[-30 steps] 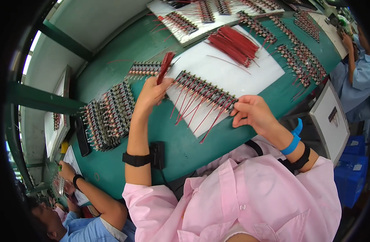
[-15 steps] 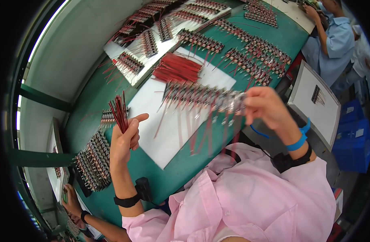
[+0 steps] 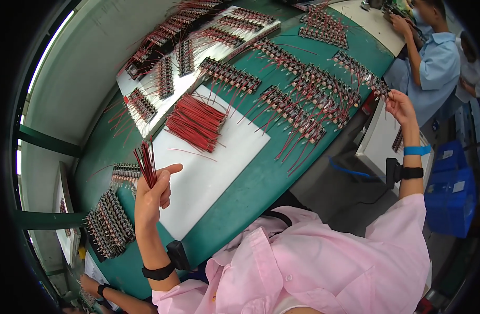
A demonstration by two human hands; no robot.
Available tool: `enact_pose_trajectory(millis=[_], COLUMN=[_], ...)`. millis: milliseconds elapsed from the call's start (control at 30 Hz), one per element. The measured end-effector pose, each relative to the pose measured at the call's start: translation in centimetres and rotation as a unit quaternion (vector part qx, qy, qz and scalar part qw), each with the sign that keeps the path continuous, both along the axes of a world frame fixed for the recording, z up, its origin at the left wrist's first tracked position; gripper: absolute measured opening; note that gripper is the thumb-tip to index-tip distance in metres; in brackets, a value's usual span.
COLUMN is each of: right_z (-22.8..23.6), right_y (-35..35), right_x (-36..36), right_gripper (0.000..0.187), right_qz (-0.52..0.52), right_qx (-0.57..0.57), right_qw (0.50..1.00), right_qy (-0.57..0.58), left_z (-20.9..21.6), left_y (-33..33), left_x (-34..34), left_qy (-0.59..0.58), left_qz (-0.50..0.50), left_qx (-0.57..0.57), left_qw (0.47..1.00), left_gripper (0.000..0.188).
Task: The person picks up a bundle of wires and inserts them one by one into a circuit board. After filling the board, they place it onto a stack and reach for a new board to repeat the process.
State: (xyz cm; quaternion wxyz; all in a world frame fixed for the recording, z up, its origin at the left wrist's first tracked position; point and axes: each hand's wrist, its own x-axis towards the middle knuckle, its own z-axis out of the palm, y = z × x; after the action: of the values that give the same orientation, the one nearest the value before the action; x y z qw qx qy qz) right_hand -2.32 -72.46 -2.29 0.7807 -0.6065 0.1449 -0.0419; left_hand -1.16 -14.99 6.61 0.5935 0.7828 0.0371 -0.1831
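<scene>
My left hand [image 3: 155, 194] is closed around a bundle of thin red wires [image 3: 146, 163], its index finger stretched out. It hovers over the left edge of a white sheet [image 3: 208, 183]. At the table's right edge, my right hand [image 3: 401, 108] pinches the near end of a strip of small circuit boards with red wires [image 3: 361, 72]. That strip lies along or just above the table; I cannot tell whether it touches. Beside it, several similar strips [image 3: 324, 94] lie in rows. A pile of loose red wires [image 3: 197, 123] rests on the white sheet.
A shiny metal tray [image 3: 146, 118] with several board strips stands at the back left. Stacked bare strips [image 3: 110, 222] sit at the left. Blue bins [image 3: 449, 193] are on the right. A co-worker in blue [image 3: 439, 63] sits far right; another person's arm [image 3: 112, 293] shows lower left.
My right hand has carried the board strip from above the white sheet to the right, beside the other strips. My left hand still holds its wires. The view has shifted slightly.
</scene>
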Motion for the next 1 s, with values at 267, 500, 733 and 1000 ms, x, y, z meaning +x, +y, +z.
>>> enact_pose_trajectory(millis=[267, 500, 733, 1000], right_z=[-4.1, -5.3, -5.5, 1.5], right_y=[-3.7, -4.2, -3.7, 4.4], right_x=[3.9, 4.0, 3.4, -5.8], right_gripper=[0.009, 0.014, 0.018, 0.013], right_qz=[0.004, -0.011, -0.094, -0.004], right_qx=[0.017, 0.013, 0.034, 0.180], right_qw=[0.999, 0.999, 0.992, 0.978], right_qy=[0.033, 0.046, 0.072, -0.106], left_z=[-0.7, -1.2, -1.6, -2.2], left_y=[-0.9, -0.9, 0.6, 8.0], left_x=[-1.6, -3.0, -3.9, -6.7], left_qy=[0.018, 0.033, 0.028, -0.002], left_qz=[0.045, 0.074, 0.071, 0.154], left_qx=[0.027, 0.032, 0.024, -0.026], left_qw=[0.998, 0.996, 0.997, 0.988], left_gripper=[0.032, 0.032, 0.029, 0.023])
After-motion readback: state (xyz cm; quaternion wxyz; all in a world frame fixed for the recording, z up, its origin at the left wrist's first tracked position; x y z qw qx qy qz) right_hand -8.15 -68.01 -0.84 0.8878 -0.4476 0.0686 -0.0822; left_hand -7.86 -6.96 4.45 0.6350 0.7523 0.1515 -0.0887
